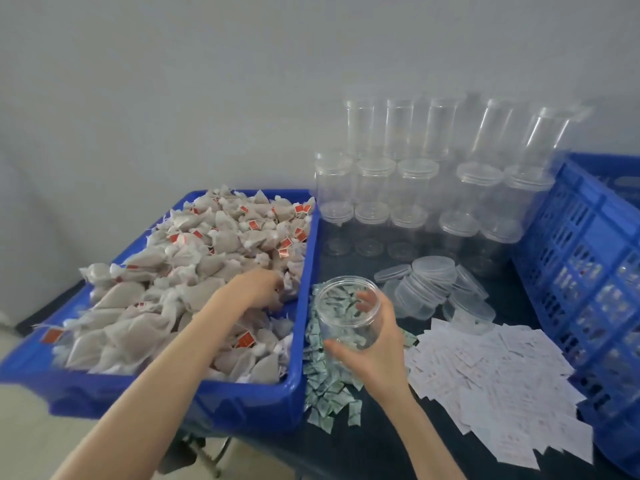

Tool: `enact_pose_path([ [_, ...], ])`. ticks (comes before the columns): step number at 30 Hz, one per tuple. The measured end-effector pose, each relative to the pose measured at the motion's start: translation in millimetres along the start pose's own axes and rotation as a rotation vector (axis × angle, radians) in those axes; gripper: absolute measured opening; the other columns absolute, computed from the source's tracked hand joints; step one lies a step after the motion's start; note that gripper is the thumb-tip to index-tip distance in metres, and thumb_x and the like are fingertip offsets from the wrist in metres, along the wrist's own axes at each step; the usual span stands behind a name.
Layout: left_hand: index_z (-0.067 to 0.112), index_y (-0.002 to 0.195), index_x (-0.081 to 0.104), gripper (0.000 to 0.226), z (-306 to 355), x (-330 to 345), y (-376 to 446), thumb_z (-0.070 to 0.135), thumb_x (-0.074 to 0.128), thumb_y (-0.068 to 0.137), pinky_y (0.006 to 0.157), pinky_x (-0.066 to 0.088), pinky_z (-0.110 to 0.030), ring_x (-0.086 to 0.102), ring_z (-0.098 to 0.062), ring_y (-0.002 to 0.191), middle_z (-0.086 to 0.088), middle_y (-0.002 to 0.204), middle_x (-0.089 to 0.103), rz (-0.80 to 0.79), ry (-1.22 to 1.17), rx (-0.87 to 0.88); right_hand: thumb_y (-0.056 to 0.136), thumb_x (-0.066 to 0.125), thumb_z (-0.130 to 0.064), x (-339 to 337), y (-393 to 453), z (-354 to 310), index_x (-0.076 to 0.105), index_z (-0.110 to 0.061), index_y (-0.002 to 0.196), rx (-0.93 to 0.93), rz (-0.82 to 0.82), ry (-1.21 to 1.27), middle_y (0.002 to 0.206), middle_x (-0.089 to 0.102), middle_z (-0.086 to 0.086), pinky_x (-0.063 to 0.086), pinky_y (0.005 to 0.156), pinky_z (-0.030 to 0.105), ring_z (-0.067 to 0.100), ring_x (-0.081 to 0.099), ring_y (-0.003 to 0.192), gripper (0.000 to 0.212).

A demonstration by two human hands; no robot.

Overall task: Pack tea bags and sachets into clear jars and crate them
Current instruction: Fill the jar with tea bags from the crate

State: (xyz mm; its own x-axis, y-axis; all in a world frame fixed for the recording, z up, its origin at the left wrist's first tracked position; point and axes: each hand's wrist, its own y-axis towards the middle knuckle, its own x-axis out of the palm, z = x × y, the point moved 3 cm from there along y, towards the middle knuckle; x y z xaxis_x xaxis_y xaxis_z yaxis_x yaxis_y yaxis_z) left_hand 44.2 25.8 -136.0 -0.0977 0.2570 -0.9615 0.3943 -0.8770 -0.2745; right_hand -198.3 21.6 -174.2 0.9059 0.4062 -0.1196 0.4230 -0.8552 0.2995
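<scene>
Gripping open jar, right hand fingers wrapped round; left hand fingers buried among tea bags, grasp unclear.

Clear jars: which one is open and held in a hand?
The jar in the right hand, in front of the loose lids. It has no lid, while the stacked jars against the wall stand untouched.

Tea bags in tray left; jars behind; crate right.
</scene>
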Motion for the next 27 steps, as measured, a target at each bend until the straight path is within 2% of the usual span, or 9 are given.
enact_pose_path([
  [2, 0.023, 0.125, 0.059, 0.038, -6, 9, -2, 0.022, 0.063, 0.087, 0.08, 0.052, -0.032, 0.062, -0.022, 0.099, -0.003, 0.117, 0.064, 0.032, 0.071, -0.025, 0.052, 0.087, -0.043, 6, 0, 1, 0.045, -0.033, 0.136, 0.008, -0.016, -0.001, 0.126, 0.058, -0.022, 0.05, 0.102, 0.027, 0.001, 0.054, 0.122, 0.095],
  [5, 0.024, 0.118, 0.064, 0.029, -14, 9, -4, 0.017, 0.058, 0.09, 0.074, 0.05, -0.031, 0.063, -0.024, 0.102, -0.005, 0.116, 0.064, 0.169, 0.115, -0.063, 0.051, 0.088, -0.042, 13, -1, -1, 0.044, -0.029, 0.139, 0.022, -0.041, -0.017, 0.13, 0.057, -0.019, 0.049, 0.105, 0.037, 0.003, 0.053, 0.124, 0.099],
  [8, 0.023, 0.098, 0.064, 0.012, -22, 1, -6, 0.02, 0.054, 0.093, 0.065, 0.047, -0.03, 0.064, -0.023, 0.089, -0.003, 0.1, 0.066, 0.309, -0.022, -0.069, 0.051, 0.087, -0.044, 17, -1, -2, 0.046, -0.029, 0.136, 0.029, -0.051, -0.019, 0.13, 0.057, -0.016, 0.049, 0.105, 0.04, 0.006, 0.054, 0.124, 0.096],
  [10, 0.023, 0.088, 0.059, 0.01, -28, -7, -12, 0.023, 0.053, 0.095, 0.065, 0.047, -0.03, 0.063, -0.024, 0.085, 0.0, 0.09, 0.063, 0.424, -0.131, -0.082, 0.05, 0.086, -0.046, 18, 0, -3, 0.045, -0.029, 0.136, 0.037, -0.05, -0.017, 0.131, 0.057, -0.015, 0.048, 0.106, 0.039, 0.004, 0.053, 0.124, 0.097],
  [14, 0.019, 0.094, 0.064, 0.014, -26, -28, -29, 0.029, 0.054, 0.097, 0.07, 0.055, -0.036, 0.062, -0.017, 0.071, 0.002, 0.081, 0.065, 0.621, -0.414, -0.023, 0.047, 0.084, -0.05, 23, 2, -5, 0.045, -0.03, 0.137, 0.037, -0.058, -0.02, 0.131, 0.056, -0.016, 0.047, 0.107, 0.038, 0.001, 0.052, 0.123, 0.1],
  [19, 0.019, 0.104, 0.069, 0.015, 3, -74, -69, 0.025, 0.061, 0.093, 0.076, 0.049, -0.017, 0.063, 0.0, 0.082, 0.011, 0.09, 0.069, 0.848, -0.732, 0.18, 0.048, 0.085, -0.05, 24, 4, -5, 0.045, -0.031, 0.136, 0.018, -0.059, -0.009, 0.132, 0.056, -0.018, 0.048, 0.106, 0.036, 0.002, 0.053, 0.124, 0.099],
  [21, 0.018, 0.102, 0.071, 0.014, 15, -91, -86, 0.021, 0.062, 0.092, 0.075, 0.046, -0.011, 0.061, 0.005, 0.081, 0.016, 0.086, 0.068, 0.906, -0.803, 0.257, 0.049, 0.086, -0.05, 24, 5, -4, 0.044, -0.033, 0.137, 0.007, -0.058, -0.02, 0.132, 0.055, -0.021, 0.048, 0.105, 0.034, 0.001, 0.053, 0.124, 0.099],
  [24, 0.024, 0.096, 0.068, 0.009, 33, -104, -106, 0.018, 0.062, 0.092, 0.071, 0.045, -0.008, 0.06, 0.006, 0.08, 0.018, 0.083, 0.067, 0.895, -0.861, 0.4, 0.05, 0.088, -0.052, 24, 7, -5, 0.042, -0.044, 0.134, -0.004, -0.059, -0.027, 0.132, 0.055, -0.021, 0.049, 0.105, 0.032, 0.001, 0.052, 0.124, 0.096],
  [27, 0.03, 0.093, 0.065, 0.006, 51, -95, -111, 0.025, 0.061, 0.092, 0.067, 0.046, -0.009, 0.061, 0.004, 0.074, 0.016, 0.08, 0.067, 0.637, -0.698, 0.547, 0.052, 0.089, -0.05, 24, 8, -8, 0.044, -0.053, 0.127, -0.031, -0.049, -0.036, 0.128, 0.059, -0.02, 0.05, 0.102, 0.034, 0.005, 0.055, 0.122, 0.088],
])
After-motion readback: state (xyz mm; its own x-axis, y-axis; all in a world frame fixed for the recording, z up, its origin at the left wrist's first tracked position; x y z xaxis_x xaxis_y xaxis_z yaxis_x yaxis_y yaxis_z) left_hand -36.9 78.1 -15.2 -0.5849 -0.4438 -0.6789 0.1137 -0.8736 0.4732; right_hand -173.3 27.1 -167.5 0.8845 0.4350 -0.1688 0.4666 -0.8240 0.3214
